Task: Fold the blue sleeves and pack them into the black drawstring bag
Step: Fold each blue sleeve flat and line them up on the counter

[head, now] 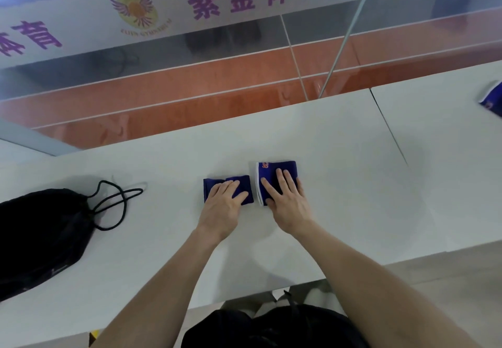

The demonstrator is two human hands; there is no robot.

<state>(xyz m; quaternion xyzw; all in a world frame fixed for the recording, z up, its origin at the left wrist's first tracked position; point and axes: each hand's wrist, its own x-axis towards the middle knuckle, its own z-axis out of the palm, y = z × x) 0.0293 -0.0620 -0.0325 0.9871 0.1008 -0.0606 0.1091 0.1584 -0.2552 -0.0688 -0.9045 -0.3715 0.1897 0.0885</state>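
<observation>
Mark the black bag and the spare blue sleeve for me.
black bag point(40, 233): head view, middle of its body.
spare blue sleeve point(492, 98): head view, its blue fabric, far right.

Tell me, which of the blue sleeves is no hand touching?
The blue sleeve lying alone at the far right; the other two lie under the left hand and right hand.

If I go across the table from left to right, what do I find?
black drawstring bag → cord loops → first folded sleeve under the left hand → second folded sleeve under the right hand → third blue sleeve
</observation>
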